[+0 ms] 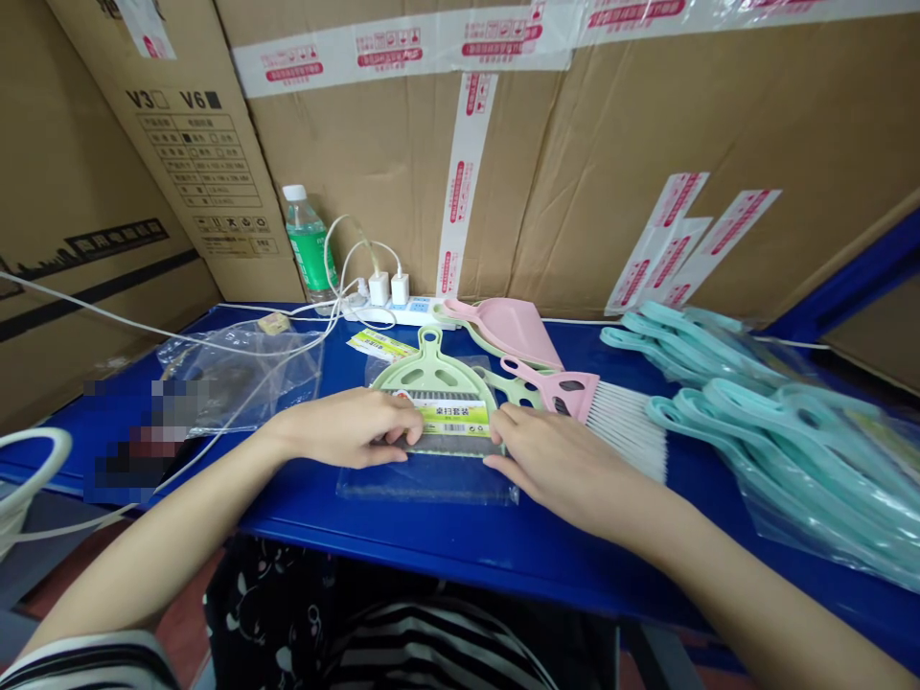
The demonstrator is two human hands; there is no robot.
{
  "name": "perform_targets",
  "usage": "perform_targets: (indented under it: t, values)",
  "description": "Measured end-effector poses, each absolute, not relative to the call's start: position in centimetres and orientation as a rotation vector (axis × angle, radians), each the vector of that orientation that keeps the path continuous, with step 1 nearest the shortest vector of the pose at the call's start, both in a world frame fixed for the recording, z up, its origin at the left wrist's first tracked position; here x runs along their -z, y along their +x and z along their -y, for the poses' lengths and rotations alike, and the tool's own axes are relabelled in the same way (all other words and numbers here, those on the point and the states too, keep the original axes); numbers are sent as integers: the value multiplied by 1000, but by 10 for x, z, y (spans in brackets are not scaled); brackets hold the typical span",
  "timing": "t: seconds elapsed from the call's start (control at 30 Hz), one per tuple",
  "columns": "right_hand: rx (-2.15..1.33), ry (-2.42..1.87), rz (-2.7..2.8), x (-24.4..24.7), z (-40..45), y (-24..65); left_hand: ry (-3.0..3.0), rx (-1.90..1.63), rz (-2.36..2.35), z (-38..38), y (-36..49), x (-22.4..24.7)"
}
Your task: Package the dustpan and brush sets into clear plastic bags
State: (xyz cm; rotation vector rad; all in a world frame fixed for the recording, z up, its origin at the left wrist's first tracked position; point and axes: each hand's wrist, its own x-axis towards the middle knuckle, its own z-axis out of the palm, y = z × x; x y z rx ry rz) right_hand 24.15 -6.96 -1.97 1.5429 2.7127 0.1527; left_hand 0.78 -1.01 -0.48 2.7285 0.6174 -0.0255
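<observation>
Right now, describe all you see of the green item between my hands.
The green item looks plastic, with a looped handle pointing away, long slots and a grey bristly band. A yellow label crosses it. It lies flat over the blue table, your left hand and right hand touching its sides; clear plastic shows along its near edge.

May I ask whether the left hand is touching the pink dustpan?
Apart: the head view shows the labelled green dustpan between the left hand and the pink dustpan.

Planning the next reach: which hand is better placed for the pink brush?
Probably the right hand: it is at the right side of the green set, close to the pink brush. The left hand is across the set, farther away.
</observation>
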Motion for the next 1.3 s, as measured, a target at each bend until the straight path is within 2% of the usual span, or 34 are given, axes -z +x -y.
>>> perform_targets:
  t: [0.2, 0.63, 0.83, 1.03, 1.2, 1.3]
  values:
    - [-204, 1518, -2718, 19, 67, 239, 2607, 66, -446, 12, 3, 3]
    - [-240, 1423, -2971, 27, 67, 245, 2689, 156, -450, 26, 4, -1]
    - [-129, 1262, -3114, 25, 64, 243, 2726, 148, -517, 26, 10, 1]
    - [157, 1348, -3073, 16, 68, 245, 2747, -139, -640, 20, 10, 1]
    - [29, 1436, -3029, 23, 67, 239, 2722, -94, -713, 14, 5, 3]
    - [90, 1479, -3029, 29, 62, 238, 2688, -31, -708, 9, -2, 0]
